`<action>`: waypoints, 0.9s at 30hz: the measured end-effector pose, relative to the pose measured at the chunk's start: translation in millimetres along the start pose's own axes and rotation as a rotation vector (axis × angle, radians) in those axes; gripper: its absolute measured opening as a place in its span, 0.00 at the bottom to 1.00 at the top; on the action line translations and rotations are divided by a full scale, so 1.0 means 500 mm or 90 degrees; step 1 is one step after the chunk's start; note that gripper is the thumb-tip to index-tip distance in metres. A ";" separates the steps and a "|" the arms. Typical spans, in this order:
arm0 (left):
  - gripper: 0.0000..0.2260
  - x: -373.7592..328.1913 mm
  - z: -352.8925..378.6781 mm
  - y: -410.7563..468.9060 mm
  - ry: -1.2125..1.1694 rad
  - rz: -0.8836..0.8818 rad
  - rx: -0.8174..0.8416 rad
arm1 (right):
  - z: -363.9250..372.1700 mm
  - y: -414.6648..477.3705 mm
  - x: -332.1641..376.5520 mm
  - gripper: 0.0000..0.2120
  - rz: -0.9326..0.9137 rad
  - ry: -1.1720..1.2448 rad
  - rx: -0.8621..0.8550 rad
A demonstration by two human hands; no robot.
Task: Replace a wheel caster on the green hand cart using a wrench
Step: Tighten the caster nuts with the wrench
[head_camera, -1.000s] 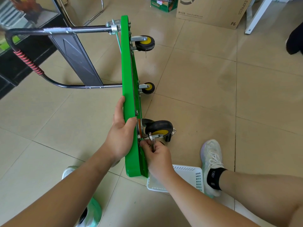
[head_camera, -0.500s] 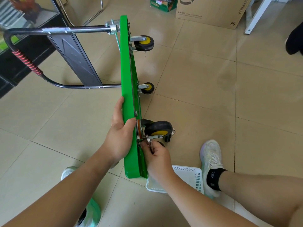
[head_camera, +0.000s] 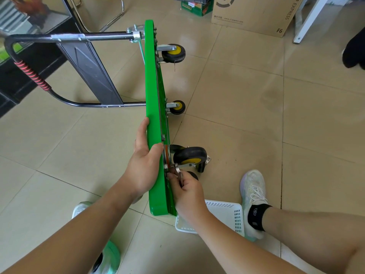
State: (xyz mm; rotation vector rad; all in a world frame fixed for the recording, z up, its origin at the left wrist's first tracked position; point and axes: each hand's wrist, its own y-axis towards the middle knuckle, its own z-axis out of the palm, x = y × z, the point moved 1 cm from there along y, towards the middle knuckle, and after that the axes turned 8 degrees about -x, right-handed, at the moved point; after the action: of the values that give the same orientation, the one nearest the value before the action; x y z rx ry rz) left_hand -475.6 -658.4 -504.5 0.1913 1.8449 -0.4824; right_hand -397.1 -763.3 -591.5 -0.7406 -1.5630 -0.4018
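1. The green hand cart (head_camera: 153, 95) stands on its long edge on the tiled floor (head_camera: 237, 95). Its underside faces right and its folding handle (head_camera: 69, 37) lies to its left.
2. Your left hand (head_camera: 143, 165) steadies the cart, with thumb and fingers clamped over the deck's upper edge.
3. Your right hand (head_camera: 188, 190) has its fingers curled round the wrench (head_camera: 178, 172). The wrench head sits at the mounting plate of the near caster (head_camera: 189, 157), on the cart's underside.
4. Progress: the near caster is mounted. You cannot tell whether it is the old one being loosened or the new one being tightened, so treat the fastener work as unfinished.
5. A white basket (head_camera: 227, 216) lies just beside the cart's near end. A cardboard box (head_camera: 252, 14) stands beyond its far end.
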 end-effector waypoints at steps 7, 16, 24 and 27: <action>0.31 -0.002 0.002 -0.002 0.004 -0.005 -0.004 | 0.004 0.013 -0.006 0.11 0.032 -0.011 -0.016; 0.31 -0.005 0.000 -0.002 0.005 -0.005 -0.002 | -0.010 0.002 -0.014 0.06 0.026 0.011 -0.025; 0.32 -0.002 0.000 -0.003 0.002 -0.003 -0.006 | 0.003 0.007 -0.015 0.07 -0.038 -0.068 0.035; 0.32 -0.003 0.000 -0.003 0.001 -0.002 -0.003 | 0.004 0.011 -0.023 0.07 -0.058 -0.096 0.042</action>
State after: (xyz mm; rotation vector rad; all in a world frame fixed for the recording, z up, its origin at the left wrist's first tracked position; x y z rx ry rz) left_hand -475.9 -659.7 -502.7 0.1851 1.8483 -0.4803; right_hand -395.0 -760.4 -604.0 -0.6640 -1.7486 -0.3661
